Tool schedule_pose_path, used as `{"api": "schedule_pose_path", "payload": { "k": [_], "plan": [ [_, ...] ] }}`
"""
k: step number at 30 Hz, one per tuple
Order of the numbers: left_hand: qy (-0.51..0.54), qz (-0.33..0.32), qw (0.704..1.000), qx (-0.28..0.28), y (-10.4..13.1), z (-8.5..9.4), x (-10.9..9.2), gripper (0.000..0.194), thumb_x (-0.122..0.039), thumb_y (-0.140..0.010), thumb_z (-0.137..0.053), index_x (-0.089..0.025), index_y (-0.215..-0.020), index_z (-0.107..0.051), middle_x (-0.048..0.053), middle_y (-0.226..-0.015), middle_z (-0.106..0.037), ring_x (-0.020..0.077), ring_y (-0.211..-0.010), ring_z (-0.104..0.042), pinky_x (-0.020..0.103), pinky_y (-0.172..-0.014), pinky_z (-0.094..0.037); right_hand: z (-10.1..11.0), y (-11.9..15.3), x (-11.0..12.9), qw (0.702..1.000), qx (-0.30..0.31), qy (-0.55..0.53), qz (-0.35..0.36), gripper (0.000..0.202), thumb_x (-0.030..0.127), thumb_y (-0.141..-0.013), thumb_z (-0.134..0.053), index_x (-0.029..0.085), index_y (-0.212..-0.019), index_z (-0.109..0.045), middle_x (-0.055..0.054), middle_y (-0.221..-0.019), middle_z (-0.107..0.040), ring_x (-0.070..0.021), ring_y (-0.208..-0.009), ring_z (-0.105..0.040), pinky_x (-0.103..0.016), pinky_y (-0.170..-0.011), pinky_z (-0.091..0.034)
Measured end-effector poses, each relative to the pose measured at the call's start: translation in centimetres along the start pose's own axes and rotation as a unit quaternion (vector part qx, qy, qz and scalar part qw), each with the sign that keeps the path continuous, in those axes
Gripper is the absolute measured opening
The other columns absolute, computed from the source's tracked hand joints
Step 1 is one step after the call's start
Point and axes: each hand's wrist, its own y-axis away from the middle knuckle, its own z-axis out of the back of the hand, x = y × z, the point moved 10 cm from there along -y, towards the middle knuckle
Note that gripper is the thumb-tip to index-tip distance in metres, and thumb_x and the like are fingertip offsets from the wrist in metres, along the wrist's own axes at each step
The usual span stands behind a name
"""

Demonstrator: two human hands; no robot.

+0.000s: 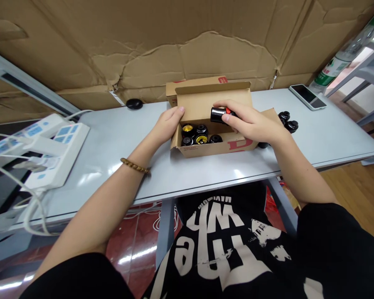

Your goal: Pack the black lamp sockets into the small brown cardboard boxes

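Note:
An open cardboard box [205, 152] with red print stands on the table. Several glossy black lamp sockets [201, 129] lie inside, some showing yellow, metal-like interiors. My left hand [168, 123] grips the box's left end, its thumb at the upper edge. Above the box's right part, my right hand [252, 120] is closed around a shiny black lamp socket [217, 114] with a red patch. That socket is held tilted nearly sideways, and my fingers cover its right end. More black sockets [289, 121] lie on the table beyond my right wrist.
Another cardboard box [193, 84] stands behind the open one. Power strips [57, 160] with cables lie at left, and a round black object [134, 104] sits near the back edge. A phone [307, 96] and a plastic bottle [332, 70] are at right. A cardboard sheet [187, 37] forms the back.

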Motion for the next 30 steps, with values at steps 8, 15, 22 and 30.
{"api": "schedule_pose_path", "payload": {
  "k": [8, 15, 22, 30],
  "plan": [
    [-0.004, -0.006, 1.000, -0.004, 0.3, 0.1, -0.4, 0.064, -0.078, -0.109, -0.047, -0.020, -0.114, -0.075, 0.014, -0.136, -0.083, 0.0368, -0.131, -0.072, 0.049, -0.125, -0.057, -0.9, -0.2, 0.0, 1.000, 0.013, -0.001, 0.026, 0.038, 0.043, -0.099, -0.073, 0.033, -0.135, -0.066, -0.010, -0.144, -0.076, -0.0368, -0.125, -0.073, -0.057, -0.112, -0.063],
    [-0.016, -0.003, 1.000, -0.011, 0.2, 0.4, -0.1, 0.066, -0.082, -0.109, -0.050, -0.021, -0.108, -0.075, 0.014, -0.128, -0.083, 0.0371, -0.126, -0.071, 0.051, -0.125, -0.056, -1.6, -0.5, -0.5, 0.998, 0.025, 0.014, 0.053, 0.052, 0.041, -0.103, -0.071, 0.034, -0.154, -0.070, -0.010, -0.161, -0.076, -0.0416, -0.154, -0.067, -0.067, -0.135, -0.051],
    [-0.022, -0.021, 1.000, -0.006, 0.0, 0.3, 0.1, 0.082, -0.095, -0.106, -0.043, -0.020, -0.111, -0.076, 0.015, -0.129, -0.083, 0.0402, -0.126, -0.071, 0.056, -0.124, -0.056, -1.6, -0.4, -0.1, 0.997, 0.032, 0.020, 0.064, 0.061, 0.053, -0.108, -0.065, 0.021, -0.160, -0.072, -0.016, -0.161, -0.077, -0.0419, -0.149, -0.071, -0.067, -0.130, -0.056],
    [-0.020, -0.029, 0.999, -0.008, -0.1, 0.2, 0.1, 0.083, -0.095, -0.106, -0.043, -0.019, -0.109, -0.075, 0.016, -0.129, -0.082, 0.0407, -0.125, -0.072, 0.057, -0.123, -0.057, -1.5, -0.3, -0.4, 0.998, 0.019, 0.026, 0.057, 0.057, 0.039, -0.101, -0.068, 0.024, -0.155, -0.075, -0.011, -0.154, -0.082, -0.0383, -0.139, -0.077, -0.063, -0.124, -0.061]
  ]
}}
